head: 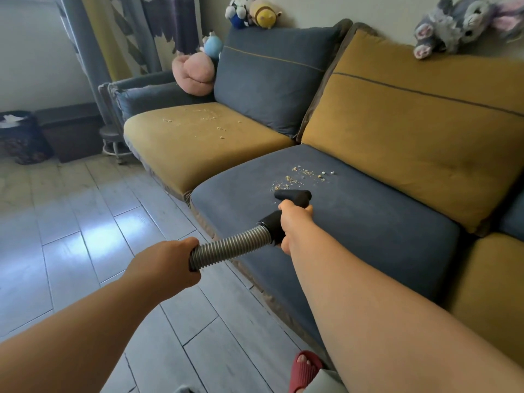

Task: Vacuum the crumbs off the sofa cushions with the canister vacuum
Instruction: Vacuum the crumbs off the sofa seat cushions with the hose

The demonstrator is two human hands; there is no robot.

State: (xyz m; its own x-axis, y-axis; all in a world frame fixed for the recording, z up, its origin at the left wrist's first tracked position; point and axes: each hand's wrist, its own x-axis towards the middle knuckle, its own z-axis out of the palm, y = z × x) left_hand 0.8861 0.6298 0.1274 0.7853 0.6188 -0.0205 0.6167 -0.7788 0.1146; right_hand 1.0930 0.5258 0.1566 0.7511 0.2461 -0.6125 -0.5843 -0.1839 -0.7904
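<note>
Now clutching the hose (pixel 226 248), left hand (pixel 170 262) behind, right hand (pixel 293 219) leading, aiming the nozzle (pixel 293 195) at crumbs (pixel 300 175) just beyond.

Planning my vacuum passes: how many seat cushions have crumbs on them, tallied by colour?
Mustard seat cushion: 1
Blue seat cushion: 1
Total: 2
</note>
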